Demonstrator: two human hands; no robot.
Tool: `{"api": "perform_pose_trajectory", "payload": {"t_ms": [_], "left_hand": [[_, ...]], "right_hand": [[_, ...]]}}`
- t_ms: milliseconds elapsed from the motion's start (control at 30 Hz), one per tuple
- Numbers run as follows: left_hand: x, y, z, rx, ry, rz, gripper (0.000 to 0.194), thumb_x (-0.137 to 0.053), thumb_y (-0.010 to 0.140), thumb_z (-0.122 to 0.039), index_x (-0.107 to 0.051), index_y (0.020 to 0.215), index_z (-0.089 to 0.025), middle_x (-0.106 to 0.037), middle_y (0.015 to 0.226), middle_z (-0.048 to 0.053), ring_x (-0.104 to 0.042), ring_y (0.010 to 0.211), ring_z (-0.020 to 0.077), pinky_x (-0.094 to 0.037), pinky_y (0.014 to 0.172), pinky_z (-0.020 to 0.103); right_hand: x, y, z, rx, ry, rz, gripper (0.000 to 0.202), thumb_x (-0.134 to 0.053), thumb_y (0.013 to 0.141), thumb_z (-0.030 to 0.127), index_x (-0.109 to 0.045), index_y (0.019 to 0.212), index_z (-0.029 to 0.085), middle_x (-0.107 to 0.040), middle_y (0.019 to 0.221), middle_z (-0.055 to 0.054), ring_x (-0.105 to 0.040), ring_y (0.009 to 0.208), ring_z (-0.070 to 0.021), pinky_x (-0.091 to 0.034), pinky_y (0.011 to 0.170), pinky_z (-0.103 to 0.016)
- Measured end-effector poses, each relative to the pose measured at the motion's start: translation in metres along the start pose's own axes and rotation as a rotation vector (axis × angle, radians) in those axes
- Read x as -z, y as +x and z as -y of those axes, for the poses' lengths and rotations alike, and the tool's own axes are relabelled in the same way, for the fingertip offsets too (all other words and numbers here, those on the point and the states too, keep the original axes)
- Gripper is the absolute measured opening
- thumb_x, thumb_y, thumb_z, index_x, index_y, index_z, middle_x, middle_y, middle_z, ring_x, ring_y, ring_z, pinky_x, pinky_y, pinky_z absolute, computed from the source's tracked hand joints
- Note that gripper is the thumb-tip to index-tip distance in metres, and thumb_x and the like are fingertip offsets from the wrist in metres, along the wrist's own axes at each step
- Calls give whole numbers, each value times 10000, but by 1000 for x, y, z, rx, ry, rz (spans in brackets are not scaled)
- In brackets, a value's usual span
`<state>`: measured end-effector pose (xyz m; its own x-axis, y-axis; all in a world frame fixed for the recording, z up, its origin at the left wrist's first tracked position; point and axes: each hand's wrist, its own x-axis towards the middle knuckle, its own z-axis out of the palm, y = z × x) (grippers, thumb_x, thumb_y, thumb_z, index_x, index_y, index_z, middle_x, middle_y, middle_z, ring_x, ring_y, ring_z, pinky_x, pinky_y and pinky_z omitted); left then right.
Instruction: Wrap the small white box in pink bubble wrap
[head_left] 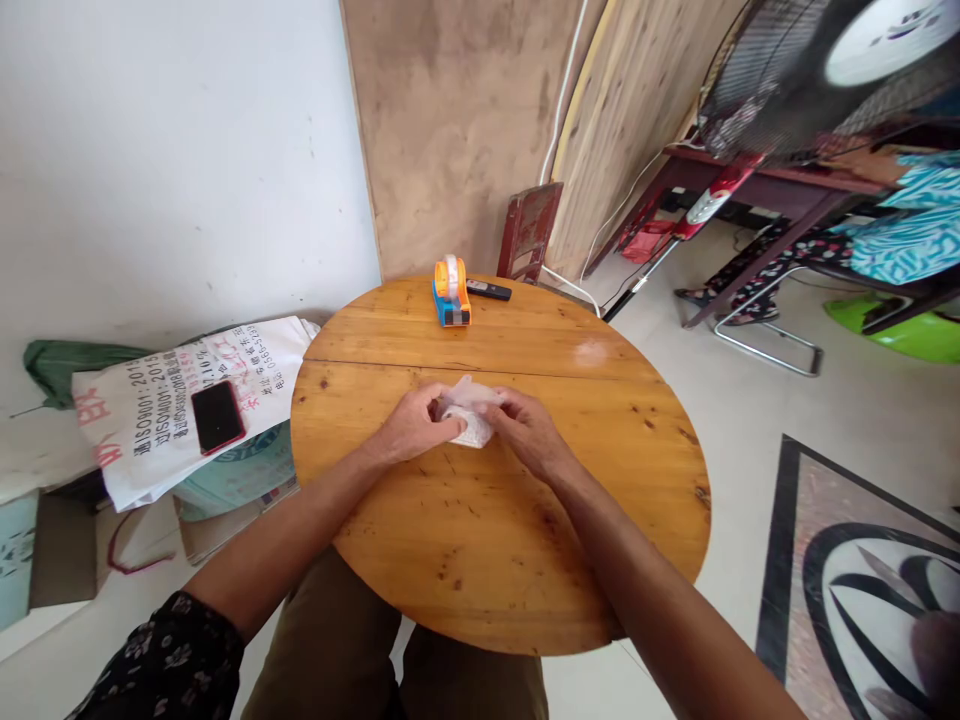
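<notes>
Over the middle of the round wooden table (450,560), a small white item (472,430) is between my hands, with a thin translucent film (474,392) at its top. My left hand (420,425) grips the white item from the left, thumb across its front. On the right, my right hand (529,430) pinches the film between thumb and fingers. What exactly the white item is, I cannot make out.
An orange and blue tape dispenser (451,295) and a black remote (489,290) lie at the table's far edge. A phone (217,416) rests on a white sack (165,430) at left. Beyond are a wooden chair (529,232), a fan (795,80) and a seated person (892,230).
</notes>
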<state>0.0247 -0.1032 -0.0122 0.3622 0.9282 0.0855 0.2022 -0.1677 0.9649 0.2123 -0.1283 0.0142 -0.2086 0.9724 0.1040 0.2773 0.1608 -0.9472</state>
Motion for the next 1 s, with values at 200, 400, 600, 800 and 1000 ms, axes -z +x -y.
{"api": "perform_pose_trajectory", "payload": {"t_ms": [200,400,600,800,1000], "left_hand": [[7,2,-6,161,-131,22,214,-663,727,-297,-621,875,-148,-640,750,2,-580,591,110,-461,503,216],[9,-1,-14,208,-121,44,269,-656,783,-361,-644,925,-133,-654,752,23,-583,570,119,-422,438,201],[15,-3,-15,69,-273,194,490,-737,755,-492,-676,1060,-113,-720,984,86,-662,847,186,-504,733,273],[12,-2,-7,193,-577,435,631,-847,669,-431,-652,1203,-159,-715,1105,111,-681,916,207,-495,771,278],[11,-1,-11,242,-770,372,668,-897,613,-283,-647,1216,-145,-716,1126,126,-684,956,216,-500,856,313]], "right_hand": [[0,1,1,-65,213,187,520,-797,692,506,-636,1102,230,-699,1115,-60,-660,1045,-238,-515,925,-369],[-5,-1,-12,51,80,138,613,-812,695,429,-586,1221,209,-681,1136,-84,-660,987,-218,-528,866,-343],[-2,-3,-3,-90,264,113,534,-849,641,442,-642,1081,222,-724,1026,-49,-693,897,-221,-562,775,-342],[-6,-7,-1,-30,252,127,578,-797,707,509,-607,1167,215,-730,1091,-83,-705,963,-258,-569,784,-376],[0,-10,-9,117,-110,-89,697,-698,781,589,-503,1338,220,-688,1165,-117,-663,988,-261,-528,842,-417]]}}
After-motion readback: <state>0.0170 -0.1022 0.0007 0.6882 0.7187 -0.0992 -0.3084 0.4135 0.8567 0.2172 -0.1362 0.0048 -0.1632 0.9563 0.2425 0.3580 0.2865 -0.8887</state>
